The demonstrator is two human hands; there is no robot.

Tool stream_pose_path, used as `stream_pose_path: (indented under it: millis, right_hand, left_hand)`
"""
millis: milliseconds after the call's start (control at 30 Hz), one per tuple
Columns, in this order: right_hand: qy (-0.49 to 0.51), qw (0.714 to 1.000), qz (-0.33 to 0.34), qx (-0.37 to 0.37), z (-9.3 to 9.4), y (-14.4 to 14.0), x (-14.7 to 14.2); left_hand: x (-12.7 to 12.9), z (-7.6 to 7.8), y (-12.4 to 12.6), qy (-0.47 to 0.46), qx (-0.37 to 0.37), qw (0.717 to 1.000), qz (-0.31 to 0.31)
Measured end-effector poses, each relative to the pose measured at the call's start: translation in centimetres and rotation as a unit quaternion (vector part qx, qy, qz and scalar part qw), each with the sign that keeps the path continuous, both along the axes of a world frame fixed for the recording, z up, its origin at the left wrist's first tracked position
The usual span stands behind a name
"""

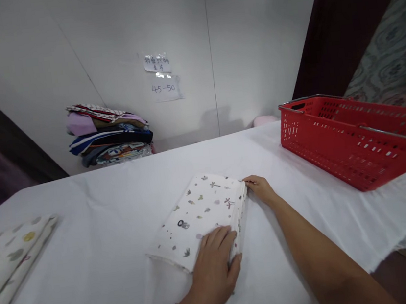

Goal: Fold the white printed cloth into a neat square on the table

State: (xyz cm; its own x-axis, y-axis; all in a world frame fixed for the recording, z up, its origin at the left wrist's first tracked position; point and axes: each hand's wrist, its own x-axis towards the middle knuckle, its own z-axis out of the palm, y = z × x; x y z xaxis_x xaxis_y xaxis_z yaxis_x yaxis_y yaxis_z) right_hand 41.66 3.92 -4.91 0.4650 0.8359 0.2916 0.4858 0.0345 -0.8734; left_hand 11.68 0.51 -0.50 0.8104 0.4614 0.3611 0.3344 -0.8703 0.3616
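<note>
Folded white cloth with small printed motifs (203, 213), laid on the white-covered tabletop (101, 263); its near corner is pressed by the flat, open left hand (215, 266), its far corner pinched by the right hand (261, 189).

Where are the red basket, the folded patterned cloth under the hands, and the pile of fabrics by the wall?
red basket (340, 155): head view, on its near perforated side wall.
folded patterned cloth (199, 211): head view, middle of its top face.
pile of fabrics (110, 138): head view, middle of the stack.
</note>
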Motion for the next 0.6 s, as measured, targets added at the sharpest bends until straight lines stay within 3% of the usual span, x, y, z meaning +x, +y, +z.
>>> stream_pose_path:
  millis: [233, 600]
  right_hand:
    - [-0.017, 1.0, -0.002, 0.012, -0.31, 0.1, 0.06]
    - [0.046, 0.999, 0.003, -0.008, -0.25, 0.02, 0.05]
  left_hand:
    - [0.06, 0.25, -0.08, 0.008, -0.004, 1.0, 0.001]
    - [0.01, 0.13, -0.02, -0.006, 0.005, 1.0, 0.001]
